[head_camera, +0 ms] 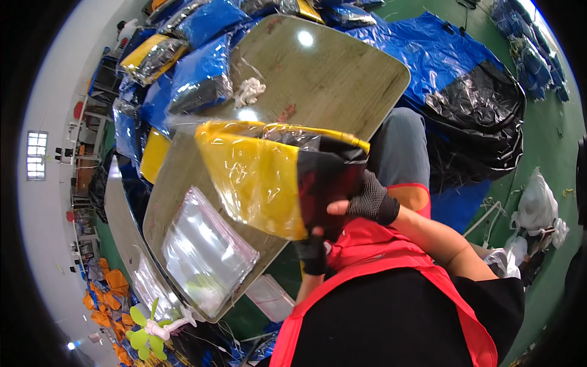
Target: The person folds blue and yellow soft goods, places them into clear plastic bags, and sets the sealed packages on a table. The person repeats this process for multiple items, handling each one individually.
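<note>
A folded yellow and black plastic-sheet item (257, 179) in a clear bag is held in front of my body, tilted over the table's near edge. My right hand (373, 197), in a black mesh fingerless glove, grips its black end, thumb on the near face. Lower down, my left hand (314, 252), also in a black fingerless glove, holds the bottom edge by the corner; most of its fingers are hidden. To the left, a stack of clear plastic bags (208, 252) lies on the wood-grain table (316, 69).
Bagged blue packages (202, 73) and a yellow one (153, 55) are piled along the table's far left. Crumpled white material (250, 91) lies on the tabletop. A small green-bladed fan (149, 332) stands at the near corner. Blue and black sheeting (477, 101) covers floor at right.
</note>
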A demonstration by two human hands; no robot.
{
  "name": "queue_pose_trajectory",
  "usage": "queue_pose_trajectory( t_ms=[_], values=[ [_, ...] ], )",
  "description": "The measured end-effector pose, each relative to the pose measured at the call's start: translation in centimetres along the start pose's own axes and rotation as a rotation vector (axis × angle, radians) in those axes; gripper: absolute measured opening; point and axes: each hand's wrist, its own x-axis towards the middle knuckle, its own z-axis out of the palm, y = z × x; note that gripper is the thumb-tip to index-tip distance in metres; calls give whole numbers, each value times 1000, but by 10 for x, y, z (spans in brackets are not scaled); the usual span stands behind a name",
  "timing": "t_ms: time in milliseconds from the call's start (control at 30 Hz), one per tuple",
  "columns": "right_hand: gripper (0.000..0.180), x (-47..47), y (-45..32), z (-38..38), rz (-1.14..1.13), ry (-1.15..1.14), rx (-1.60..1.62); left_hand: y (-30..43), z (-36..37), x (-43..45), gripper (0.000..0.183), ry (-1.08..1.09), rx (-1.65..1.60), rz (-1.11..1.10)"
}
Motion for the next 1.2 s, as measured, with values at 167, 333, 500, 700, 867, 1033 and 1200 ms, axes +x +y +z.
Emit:
queue_pose_trajectory(
  t_ms=[167,333,500,700,867,1033,1200],
  values=[
    [75,36,-47,-32,-276,-105,-409,87,-12,32,38,-717,848,358],
    [71,51,-44,-52,-398,-219,-632,238,15,110,71,-150,1074,1466],
    [59,63,-34,-27,-616,-363,-290,199,97,111,57,-632,899,1313],
    [59,69,8,-78,-374,59,172,162,110,91,51,-457,560,1037],
    [59,109,76,-116,-422,314,460,101,66,148,54,-353,78,495],
    [60,114,-66,-25,-525,83,116,97,70,66,53,-466,429,641],
    [58,94,-156,-4,-889,-270,-1010,226,20,70,62,-58,818,1233]
  ],
)
